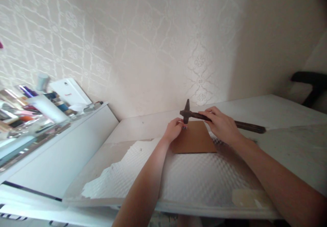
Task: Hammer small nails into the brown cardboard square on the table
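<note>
My right hand (221, 124) is wrapped round the dark handle of a hammer (249, 126), gripping it partway along. The hammer's head points down just above the far left corner of a flat brown board (195, 140). At that same corner is my left hand (175, 130), its fingers drawn together close below the hammer head. Whatever they pinch, if anything, is too small to make out; a small striped spot shows by the fingertips. Beneath the board lies a white quilted sheet (189, 179) with a ragged left edge.
The pale table (286, 152) runs back to a patterned wall. On the left stands a white drawer unit (63, 155), its top crowded with bottles, tubes and a white box (70, 92). A black curved part (310, 80), perhaps of a chair, shows at the right. Small specks lie on the sheet.
</note>
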The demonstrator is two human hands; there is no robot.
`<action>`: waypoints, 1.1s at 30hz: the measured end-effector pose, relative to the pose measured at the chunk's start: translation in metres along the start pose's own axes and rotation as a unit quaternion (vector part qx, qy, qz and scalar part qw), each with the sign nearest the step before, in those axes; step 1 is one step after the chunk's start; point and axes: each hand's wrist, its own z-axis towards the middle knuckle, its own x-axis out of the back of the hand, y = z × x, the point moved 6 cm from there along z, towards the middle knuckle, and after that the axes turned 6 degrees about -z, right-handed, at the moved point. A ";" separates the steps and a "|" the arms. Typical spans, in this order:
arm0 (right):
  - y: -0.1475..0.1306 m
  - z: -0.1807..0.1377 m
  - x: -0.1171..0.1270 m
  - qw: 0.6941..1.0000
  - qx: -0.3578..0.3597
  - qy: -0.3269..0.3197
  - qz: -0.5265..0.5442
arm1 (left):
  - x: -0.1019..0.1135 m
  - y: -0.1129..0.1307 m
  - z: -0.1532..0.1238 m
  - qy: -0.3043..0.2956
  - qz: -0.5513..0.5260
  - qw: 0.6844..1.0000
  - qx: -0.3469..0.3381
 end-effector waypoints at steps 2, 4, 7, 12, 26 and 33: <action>-0.003 -0.001 -0.002 1.000 0.020 -0.009 -0.001 | 0.000 0.000 0.001 -0.002 0.008 1.000 0.000; -0.004 -0.001 -0.003 1.000 0.030 -0.009 0.001 | 0.000 -0.001 0.001 -0.004 0.008 1.000 -0.003; -0.002 -0.001 -0.002 1.000 0.025 -0.002 0.000 | 0.000 -0.002 0.001 -0.005 -0.002 1.000 -0.005; -0.003 -0.001 -0.002 0.999 0.031 -0.007 -0.009 | 0.001 -0.001 0.001 0.002 0.003 1.000 -0.003; -0.004 0.000 0.008 0.999 0.021 0.030 0.008 | 0.000 0.000 -0.001 -0.006 -0.013 1.000 0.016; -0.008 0.000 0.008 0.999 0.042 0.011 0.005 | 0.000 0.002 0.000 -0.006 -0.001 1.000 0.000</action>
